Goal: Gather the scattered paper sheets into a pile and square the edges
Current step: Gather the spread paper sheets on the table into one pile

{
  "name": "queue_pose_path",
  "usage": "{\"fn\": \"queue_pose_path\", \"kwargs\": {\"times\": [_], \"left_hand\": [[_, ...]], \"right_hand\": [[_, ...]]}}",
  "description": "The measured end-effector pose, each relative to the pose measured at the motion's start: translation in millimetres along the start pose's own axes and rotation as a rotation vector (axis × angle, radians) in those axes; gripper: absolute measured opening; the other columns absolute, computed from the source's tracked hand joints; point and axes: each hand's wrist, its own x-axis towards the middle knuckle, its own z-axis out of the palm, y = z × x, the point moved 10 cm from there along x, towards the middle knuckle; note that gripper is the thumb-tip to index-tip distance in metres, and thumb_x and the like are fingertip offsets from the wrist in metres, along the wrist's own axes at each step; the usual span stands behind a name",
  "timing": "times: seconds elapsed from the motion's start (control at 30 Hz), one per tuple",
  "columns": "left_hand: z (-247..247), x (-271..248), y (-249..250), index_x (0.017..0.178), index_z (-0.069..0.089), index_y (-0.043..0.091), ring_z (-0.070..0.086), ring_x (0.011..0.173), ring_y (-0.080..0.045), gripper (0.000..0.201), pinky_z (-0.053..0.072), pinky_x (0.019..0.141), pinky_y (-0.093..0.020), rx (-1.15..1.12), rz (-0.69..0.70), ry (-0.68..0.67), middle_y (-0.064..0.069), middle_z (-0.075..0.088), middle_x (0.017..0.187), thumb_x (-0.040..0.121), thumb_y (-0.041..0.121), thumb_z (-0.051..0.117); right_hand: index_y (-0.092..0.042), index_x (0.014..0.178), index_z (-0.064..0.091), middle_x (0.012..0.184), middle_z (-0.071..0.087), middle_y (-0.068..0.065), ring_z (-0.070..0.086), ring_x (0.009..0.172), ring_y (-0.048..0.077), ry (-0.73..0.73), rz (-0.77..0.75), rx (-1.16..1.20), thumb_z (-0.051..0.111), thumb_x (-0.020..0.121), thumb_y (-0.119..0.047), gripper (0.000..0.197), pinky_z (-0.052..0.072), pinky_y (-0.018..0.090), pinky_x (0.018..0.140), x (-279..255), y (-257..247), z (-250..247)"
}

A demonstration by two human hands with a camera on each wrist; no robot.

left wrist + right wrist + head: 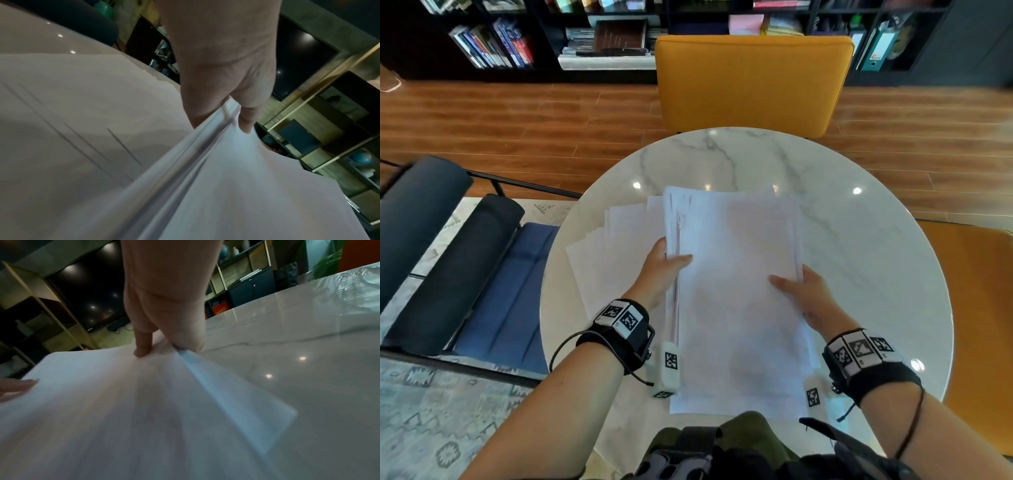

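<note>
A thick stack of white paper sheets (736, 291) is lifted off the round marble table (859, 260), held at both long sides. My left hand (664, 267) grips its left edge, thumb on top and fingers underneath; the left wrist view shows the stack's layered edge (205, 146) pinched in the left hand (232, 105). My right hand (801, 291) grips the right edge the same way, and the right wrist view shows the right hand (164, 344) with its thumb on the stack (123, 410). Several more sheets (606, 253) lie fanned out on the table to the left.
A yellow chair (753, 82) stands behind the table, another orange seat (979, 308) at the right. A dark blue chair (458, 260) sits at the left on a patterned rug. Bookshelves (493, 41) line the far wall.
</note>
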Motion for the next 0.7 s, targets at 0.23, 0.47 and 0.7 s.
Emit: {"fn": "queue_pose_path", "kwargs": {"times": [0.23, 0.47, 0.7], "left_hand": [[-66.9, 3.1, -13.7, 0.130, 0.052, 0.014, 0.055, 0.109, -0.023, 0.042, 0.047, 0.089, -0.033, 0.156, -0.032, 0.345, -0.010, 0.050, 0.131, 0.088, 0.010, 0.053], [-116.2, -4.3, -40.3, 0.140, 0.038, 0.010, 0.037, 0.128, -0.036, 0.056, 0.041, 0.103, -0.045, 0.531, -0.364, 0.502, -0.018, 0.032, 0.141, 0.086, 0.010, 0.049], [-119.8, 9.3, -44.7, 0.136, 0.036, 0.001, 0.051, 0.120, -0.040, 0.055, 0.046, 0.101, -0.048, 0.379, -0.315, 0.496, -0.021, 0.051, 0.134, 0.083, 0.004, 0.048]], "right_hand": [[0.001, 0.117, 0.059, 0.105, 0.065, 0.017, 0.062, 0.092, 0.030, 0.122, 0.004, -0.151, 0.071, 0.080, -0.006, 0.039, 0.051, 0.040, 0.084, 4.4, -0.3, 2.4], [0.001, 0.122, 0.053, 0.119, 0.062, 0.020, 0.060, 0.109, 0.037, 0.144, -0.003, -0.369, 0.068, 0.083, -0.017, 0.045, 0.049, 0.042, 0.090, 4.8, -10.7, 10.7], [-0.009, 0.140, 0.038, 0.135, 0.054, 0.017, 0.055, 0.119, 0.037, 0.112, 0.019, -0.451, 0.061, 0.087, -0.020, 0.059, 0.046, 0.052, 0.100, 4.1, -9.8, 16.2]]}}
